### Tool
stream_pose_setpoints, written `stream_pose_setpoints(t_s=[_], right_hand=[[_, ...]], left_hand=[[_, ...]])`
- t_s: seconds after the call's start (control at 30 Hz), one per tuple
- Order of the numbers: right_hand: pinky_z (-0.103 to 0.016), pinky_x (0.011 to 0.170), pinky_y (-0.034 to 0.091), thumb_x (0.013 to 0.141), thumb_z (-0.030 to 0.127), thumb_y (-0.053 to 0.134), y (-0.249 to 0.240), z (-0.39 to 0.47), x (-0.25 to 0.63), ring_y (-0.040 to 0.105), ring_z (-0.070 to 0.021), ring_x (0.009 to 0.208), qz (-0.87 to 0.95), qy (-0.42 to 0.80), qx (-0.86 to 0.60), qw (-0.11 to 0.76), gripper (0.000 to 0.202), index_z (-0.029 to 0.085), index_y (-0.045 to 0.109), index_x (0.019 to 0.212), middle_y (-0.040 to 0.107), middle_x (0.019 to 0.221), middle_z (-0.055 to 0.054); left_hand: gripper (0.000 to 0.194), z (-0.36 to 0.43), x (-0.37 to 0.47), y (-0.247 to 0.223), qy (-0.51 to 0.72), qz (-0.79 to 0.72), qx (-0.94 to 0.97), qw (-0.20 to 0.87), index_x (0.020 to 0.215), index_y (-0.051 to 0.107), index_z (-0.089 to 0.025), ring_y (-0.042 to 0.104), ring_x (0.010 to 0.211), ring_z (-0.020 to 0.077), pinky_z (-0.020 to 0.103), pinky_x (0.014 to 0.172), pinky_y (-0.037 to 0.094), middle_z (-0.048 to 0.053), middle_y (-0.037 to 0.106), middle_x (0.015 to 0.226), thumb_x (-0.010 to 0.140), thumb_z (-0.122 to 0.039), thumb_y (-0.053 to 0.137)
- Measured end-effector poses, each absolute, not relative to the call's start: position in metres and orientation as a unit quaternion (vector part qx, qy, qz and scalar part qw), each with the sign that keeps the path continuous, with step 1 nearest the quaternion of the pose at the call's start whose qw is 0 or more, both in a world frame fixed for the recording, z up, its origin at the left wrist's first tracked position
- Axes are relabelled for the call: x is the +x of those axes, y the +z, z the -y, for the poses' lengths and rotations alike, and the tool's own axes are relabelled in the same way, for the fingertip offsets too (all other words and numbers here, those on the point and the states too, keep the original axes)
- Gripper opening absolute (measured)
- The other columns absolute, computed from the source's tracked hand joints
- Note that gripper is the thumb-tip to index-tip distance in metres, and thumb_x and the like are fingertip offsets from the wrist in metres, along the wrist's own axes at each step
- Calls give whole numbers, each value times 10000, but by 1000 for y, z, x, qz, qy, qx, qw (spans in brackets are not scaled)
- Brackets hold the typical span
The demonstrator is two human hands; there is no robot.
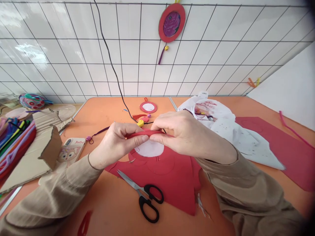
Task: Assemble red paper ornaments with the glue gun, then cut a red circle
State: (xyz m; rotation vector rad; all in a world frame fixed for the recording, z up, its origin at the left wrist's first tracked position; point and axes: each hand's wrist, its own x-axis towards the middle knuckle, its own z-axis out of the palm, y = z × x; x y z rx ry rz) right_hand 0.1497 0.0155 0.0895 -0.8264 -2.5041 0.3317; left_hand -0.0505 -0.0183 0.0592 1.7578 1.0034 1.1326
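My left hand [120, 141] and my right hand [176, 131] meet in the middle, thumb tips close together. Both pinch the top edge of a red ring [147, 132], which is tilted so that mostly its edge shows. A white oval [151, 148] is visible just below my thumbs. Beneath lies a large red sheet [172, 177] with thin curved lines on it. Black-handled scissors [145, 193] rest partly on that sheet, blades pointing up and left. A yellow piece [140, 123] is just behind my fingers.
A small red ring ornament [148, 107] lies at the back. On the right are a white plastic bag [221, 121] and another red sheet [278, 147]. Cardboard [29, 160], a phone [70, 152] and colourful strips [14, 144] lie left. A round ornament [171, 23] hangs on the tiled wall.
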Motion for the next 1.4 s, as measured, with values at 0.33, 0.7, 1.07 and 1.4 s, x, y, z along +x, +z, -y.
stream_pose_setpoints(t_s=[0.33, 0.7, 1.07, 1.4], right_hand=[[-250, 441, 229, 839, 165, 631, 87, -26, 149, 361, -70, 461, 901, 171, -338, 212, 291, 184, 503, 579, 376, 482, 68], [-337, 703, 540, 910, 552, 609, 89, -52, 166, 680, -178, 796, 740, 207, -290, 571, 370, 197, 687, 982, 700, 858, -53], [-257, 506, 366, 712, 472, 769, 63, -55, 131, 464, -111, 577, 760, 409, -350, 363, 417, 189, 483, 601, 492, 601, 26], [-260, 502, 373, 701, 484, 774, 62, -59, 136, 466, -113, 588, 761, 410, -339, 371, 410, 180, 517, 606, 509, 626, 15]], left_hand=[[157, 11, -53, 53, 414, -401, 616, 537, 924, 821, -216, 670, 663, 138, 214, 579, 520, 32, 770, 767, 824, -320, 762], [291, 6, -42, 42, 640, -384, 398, 534, 775, 810, -176, 672, 677, 139, 223, 639, 560, 27, 761, 713, 678, -442, 872], [238, 9, -37, 36, 644, -337, 373, 577, 896, 818, -187, 743, 854, 223, 291, 734, 591, 69, 803, 840, 781, -395, 809], [263, 6, -41, 38, 608, -367, 413, 570, 777, 826, -176, 706, 644, 169, 245, 604, 554, 46, 788, 715, 628, -373, 916]])
